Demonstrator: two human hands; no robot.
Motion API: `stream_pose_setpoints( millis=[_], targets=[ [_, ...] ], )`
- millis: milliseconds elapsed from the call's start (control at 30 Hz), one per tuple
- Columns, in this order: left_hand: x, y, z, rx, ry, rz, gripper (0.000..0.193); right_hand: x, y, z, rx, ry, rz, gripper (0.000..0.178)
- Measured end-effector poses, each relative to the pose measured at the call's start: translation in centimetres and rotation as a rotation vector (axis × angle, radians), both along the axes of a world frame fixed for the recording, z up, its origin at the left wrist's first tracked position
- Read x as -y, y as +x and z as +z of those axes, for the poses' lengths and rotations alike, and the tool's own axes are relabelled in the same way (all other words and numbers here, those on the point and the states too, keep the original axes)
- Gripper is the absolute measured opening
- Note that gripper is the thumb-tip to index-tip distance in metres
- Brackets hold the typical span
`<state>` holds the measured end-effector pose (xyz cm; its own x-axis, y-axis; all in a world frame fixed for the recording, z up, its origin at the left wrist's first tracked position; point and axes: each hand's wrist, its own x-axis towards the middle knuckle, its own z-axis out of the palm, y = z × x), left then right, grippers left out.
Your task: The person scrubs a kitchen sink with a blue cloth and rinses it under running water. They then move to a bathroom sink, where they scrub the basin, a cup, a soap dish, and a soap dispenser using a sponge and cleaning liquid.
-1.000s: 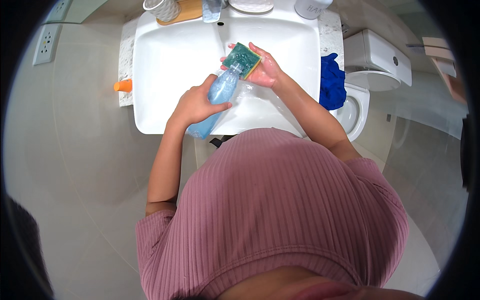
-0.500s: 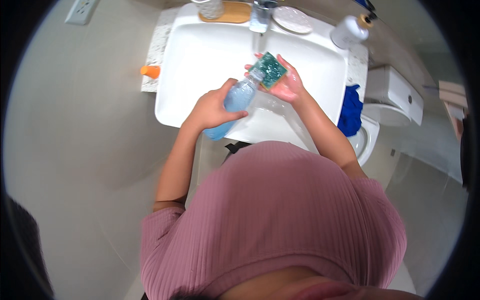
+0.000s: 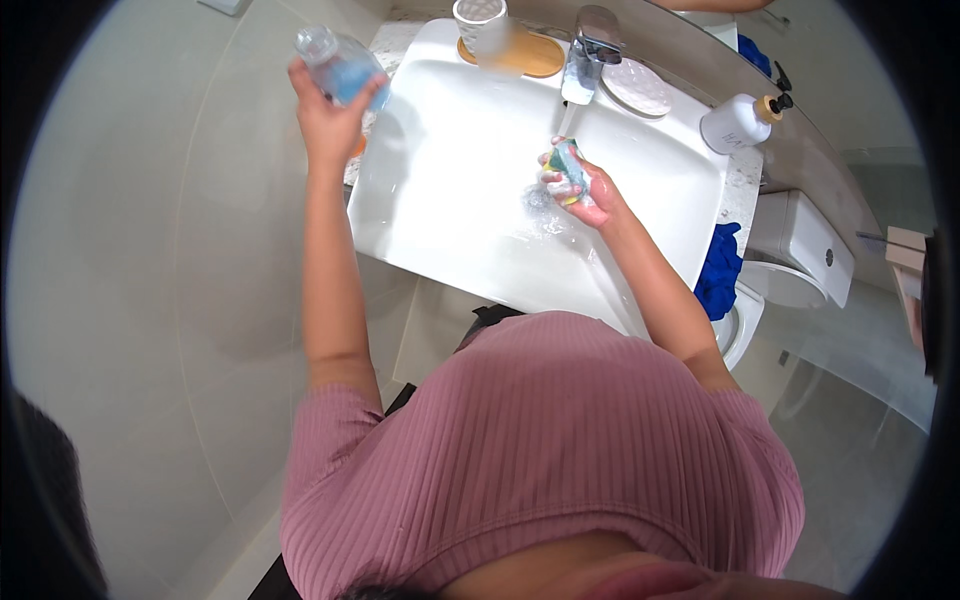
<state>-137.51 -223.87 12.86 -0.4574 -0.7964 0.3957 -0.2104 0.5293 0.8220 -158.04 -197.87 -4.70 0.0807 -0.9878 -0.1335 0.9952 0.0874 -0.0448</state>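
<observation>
My left hand (image 3: 332, 118) is wrapped round a clear bottle (image 3: 345, 68) with blue liquid in it, held over the left end of the counter beside the sink. The bottle's neck is uncapped as far as I can see. My right hand (image 3: 594, 197) squeezes a green and yellow sponge (image 3: 566, 158), with white suds on the fingers. It is above the white sink basin (image 3: 450, 215), just below the faucet (image 3: 592, 50), from which a thin stream of water runs. Behind my left wrist, part of an orange cap (image 3: 360, 146) shows on the counter.
A white textured cup (image 3: 481, 25) stands on a wooden tray (image 3: 535, 55) behind the basin. Right of the faucet lies a white ridged dish (image 3: 637, 88), then a white pump bottle (image 3: 736, 125). A blue cloth (image 3: 720, 272) hangs at the right, near the toilet (image 3: 796, 230).
My left hand has carried the bottle from above the sponge to the far left, over the counter. My right hand has closed on the sponge, which is now squeezed and sudsy.
</observation>
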Motion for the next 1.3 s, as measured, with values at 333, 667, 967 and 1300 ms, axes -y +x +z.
stream_pose_setpoints(
  millis=[333, 667, 967, 1300],
  targets=[
    [11.5, -3.5, -10.0, -0.010, -0.075, 0.303, 0.085, 2.1, 2.0, 5.3, -0.559, 0.461, -0.048, 0.043],
    [-5.9, -11.2, -3.6, -0.090, 0.076, -0.080, 0.048, 7.3, -2.1, -2.2, -0.859, 0.459, 0.209, 0.034],
    [-9.1, -20.2, -2.3, -0.047, 1.107, -0.558, 0.020, 5.6, -2.3, 1.9, -0.873, 0.175, 0.357, 0.037],
    [-6.7, -18.2, -2.8, 0.184, 0.872, -0.558, 0.019, 5.4, -3.0, -0.2, -0.957, 0.554, -0.043, 0.027]
  ],
)
